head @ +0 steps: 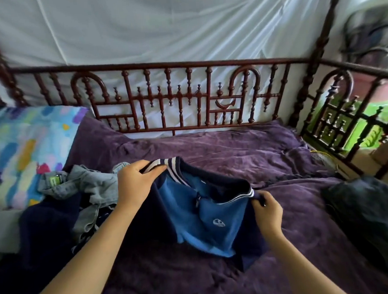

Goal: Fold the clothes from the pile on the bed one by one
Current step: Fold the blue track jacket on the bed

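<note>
Purple bedding covers the bed [234, 149], which is fenced along its far edge by a carved dark-red wooden rail [169, 98] with a white net [158, 24] hanging behind it. A bright patterned pillow [22, 146] sits in the far left corner.

You have one garment in hand, a blue and navy shirt [204, 214]. It is raised slightly at the top over the middle of the bed, and its lower part rests on the cover towards the near edge. Your left hand [136, 184] has its fingers [142, 164] curled round a striped ribbed edge. Your right hand [268, 212] pinches the other striped edge, its fingers [260, 200] closed on the cloth. Whether these edges are collar or cuffs is hard to tell.

This looks like the spreading step, with no fold made yet. Next you would likely pull the two edges apart, lay the shirt flat on the free cover ahead of you and smooth it before turning the sides in.

More clothes wait in the pile [84, 190] just beside your left hand, by the left edge, grey denim on top of dark pieces. By the right edge lies a dark garment [370, 215], which may already be folded.
</note>
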The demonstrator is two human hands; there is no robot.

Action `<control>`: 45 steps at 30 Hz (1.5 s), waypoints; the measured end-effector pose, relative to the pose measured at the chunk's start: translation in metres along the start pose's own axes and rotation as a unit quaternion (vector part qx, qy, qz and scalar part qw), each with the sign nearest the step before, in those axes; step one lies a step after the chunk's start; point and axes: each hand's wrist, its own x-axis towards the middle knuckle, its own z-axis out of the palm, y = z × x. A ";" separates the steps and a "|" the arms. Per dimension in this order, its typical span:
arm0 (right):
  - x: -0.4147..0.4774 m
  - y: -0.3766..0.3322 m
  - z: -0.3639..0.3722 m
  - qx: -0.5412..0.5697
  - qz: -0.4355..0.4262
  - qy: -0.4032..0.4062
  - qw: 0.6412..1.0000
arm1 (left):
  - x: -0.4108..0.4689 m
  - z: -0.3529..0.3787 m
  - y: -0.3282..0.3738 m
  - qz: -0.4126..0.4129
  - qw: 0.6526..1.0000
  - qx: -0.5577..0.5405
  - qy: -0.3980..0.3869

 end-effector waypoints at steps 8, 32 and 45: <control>0.080 -0.183 -0.077 0.203 -0.182 0.103 0.957 | 0.094 -0.054 0.085 0.112 0.984 -0.004 0.140; 0.091 -0.112 -0.032 0.137 -0.028 -0.055 0.989 | 0.066 -0.045 0.023 -0.009 0.968 0.246 -0.043; 0.097 0.001 0.024 -0.062 0.039 -0.237 0.969 | 0.001 0.007 -0.076 -0.146 0.931 0.273 -0.196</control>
